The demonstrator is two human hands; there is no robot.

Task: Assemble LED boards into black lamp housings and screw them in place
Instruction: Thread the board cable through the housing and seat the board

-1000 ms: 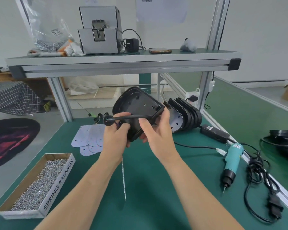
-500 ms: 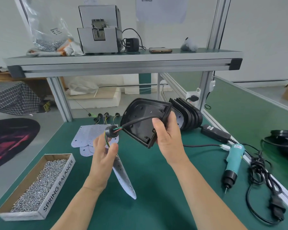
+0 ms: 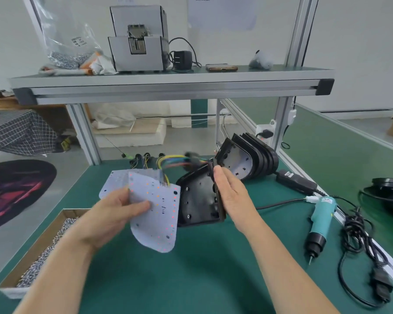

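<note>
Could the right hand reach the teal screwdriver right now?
Probably yes: the teal screwdriver lies on the mat right of the right hand, nothing standing between. That hand is flat against the black housing, though, and would have to leave it.

Labels on bag (image 3: 70, 41) and screwdriver (image 3: 320, 219) unreadable.

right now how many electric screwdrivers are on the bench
1. The teal screwdriver lies on the green mat to the right of the right hand, tip toward the near edge, beside a black cable. No other shows, though one could sit out of frame.
</note>
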